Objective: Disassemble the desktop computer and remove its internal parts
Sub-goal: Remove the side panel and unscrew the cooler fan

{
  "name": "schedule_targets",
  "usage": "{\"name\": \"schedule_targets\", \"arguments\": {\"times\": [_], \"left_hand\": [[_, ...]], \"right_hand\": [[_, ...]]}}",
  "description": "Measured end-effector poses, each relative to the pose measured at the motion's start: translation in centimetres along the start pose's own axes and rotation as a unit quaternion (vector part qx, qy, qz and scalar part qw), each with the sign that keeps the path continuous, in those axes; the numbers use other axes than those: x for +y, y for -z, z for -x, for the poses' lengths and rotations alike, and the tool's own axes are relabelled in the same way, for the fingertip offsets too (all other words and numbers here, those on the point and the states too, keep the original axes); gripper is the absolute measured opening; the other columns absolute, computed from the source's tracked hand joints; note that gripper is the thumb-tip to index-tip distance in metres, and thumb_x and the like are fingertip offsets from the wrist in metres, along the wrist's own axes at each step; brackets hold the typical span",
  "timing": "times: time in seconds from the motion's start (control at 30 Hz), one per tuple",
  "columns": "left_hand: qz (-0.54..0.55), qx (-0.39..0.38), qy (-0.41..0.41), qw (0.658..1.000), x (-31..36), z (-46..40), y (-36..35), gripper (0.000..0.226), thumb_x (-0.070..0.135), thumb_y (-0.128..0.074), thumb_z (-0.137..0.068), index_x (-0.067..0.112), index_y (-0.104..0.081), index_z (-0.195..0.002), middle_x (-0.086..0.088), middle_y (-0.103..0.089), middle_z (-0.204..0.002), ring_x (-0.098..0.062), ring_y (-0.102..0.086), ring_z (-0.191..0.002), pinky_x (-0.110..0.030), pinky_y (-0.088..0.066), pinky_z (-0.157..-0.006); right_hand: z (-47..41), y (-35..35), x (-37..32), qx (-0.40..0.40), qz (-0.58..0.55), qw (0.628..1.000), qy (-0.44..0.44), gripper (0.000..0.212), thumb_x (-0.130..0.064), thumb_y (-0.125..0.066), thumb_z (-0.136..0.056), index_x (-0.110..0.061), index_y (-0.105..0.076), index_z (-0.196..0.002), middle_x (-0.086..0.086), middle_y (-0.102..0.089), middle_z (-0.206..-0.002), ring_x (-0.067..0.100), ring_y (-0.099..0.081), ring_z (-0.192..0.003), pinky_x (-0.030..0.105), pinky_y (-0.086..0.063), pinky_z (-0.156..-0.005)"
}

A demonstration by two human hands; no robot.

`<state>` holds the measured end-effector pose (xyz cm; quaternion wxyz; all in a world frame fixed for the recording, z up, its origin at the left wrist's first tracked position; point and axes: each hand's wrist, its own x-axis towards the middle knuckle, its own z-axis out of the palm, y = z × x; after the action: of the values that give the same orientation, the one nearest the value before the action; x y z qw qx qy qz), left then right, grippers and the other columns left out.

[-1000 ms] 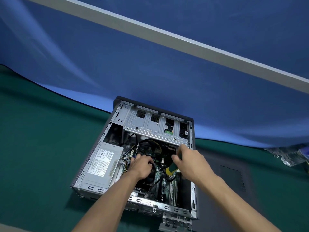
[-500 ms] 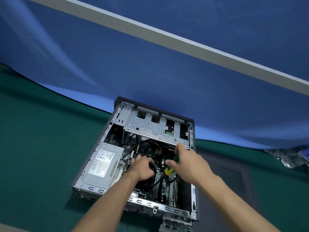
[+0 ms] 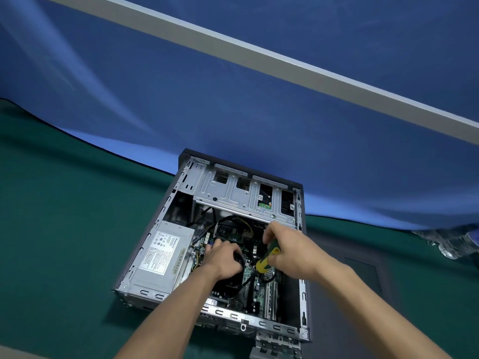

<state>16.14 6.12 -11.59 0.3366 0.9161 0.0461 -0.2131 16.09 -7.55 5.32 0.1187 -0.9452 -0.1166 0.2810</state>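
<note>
Right hand [image 3: 290,248] shifted, fingers gripping screwdriver [image 3: 267,257]

1. We find one printed white label [image 3: 162,252] on top of the grey power supply [image 3: 158,257], in the left of the open computer case [image 3: 302,294].
2. We see rows of small print and certification marks on it, too blurred to read.

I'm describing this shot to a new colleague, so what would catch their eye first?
The opened computer case lying on the green table, centre frame. Inside it the right hand grips a yellow-and-green screwdriver, and the left hand rests on a black fan. Left of them sits the grey power supply.
</note>
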Motion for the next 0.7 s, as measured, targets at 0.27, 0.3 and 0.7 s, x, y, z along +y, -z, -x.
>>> {"name": "schedule_targets", "arguments": {"times": [0.27, 0.3, 0.7], "left_hand": [[-0.006, 0.002, -0.005, 1.000, -0.1, -0.2, -0.1, 0.040, 0.025, -0.061, -0.080, 0.029, -0.055, -0.119, 0.002, -0.050, -0.124, -0.021, -0.032, -0.115, -0.033, -0.023, -0.100], [-0.007, 0.002, -0.005, 1.000, -0.1, -0.2, -0.1, 0.040, 0.025, -0.060, -0.080, 0.029, -0.055, -0.119, 0.002, -0.050, -0.124, -0.021, -0.032, -0.115, -0.033, -0.023, -0.100], [-0.002, 0.003, 0.002, 1.000, -0.4, -0.4, -0.4, 0.042, 0.026, -0.061, -0.078, 0.031, -0.055, -0.119, 0.002, -0.050, -0.121, -0.024, -0.032, -0.113, -0.032, -0.026, -0.096]], "right_hand": [[-0.3, -0.3, 0.2, 0.022, 0.088, 0.995, -0.033, 0.023, -0.035, -0.048, -0.096, -0.014, -0.043, -0.104, 0.004, -0.058, -0.094, 0.021, -0.052, -0.078, 0.030, -0.037, -0.058], [-0.2, -0.2, 0.4, 0.011, 0.067, 0.998, -0.010, 0.019, -0.032, -0.053, -0.094, -0.016, -0.043, -0.101, 0.000, -0.055, -0.089, 0.017, -0.050, -0.073, 0.027, -0.035, -0.054], [1.5, -0.8, 0.7, 0.022, 0.078, 0.990, 0.113, 0.021, -0.018, -0.060, -0.089, -0.024, -0.047, -0.104, -0.007, -0.047, -0.107, 0.016, -0.049, -0.093, 0.026, -0.039, -0.076]]}}
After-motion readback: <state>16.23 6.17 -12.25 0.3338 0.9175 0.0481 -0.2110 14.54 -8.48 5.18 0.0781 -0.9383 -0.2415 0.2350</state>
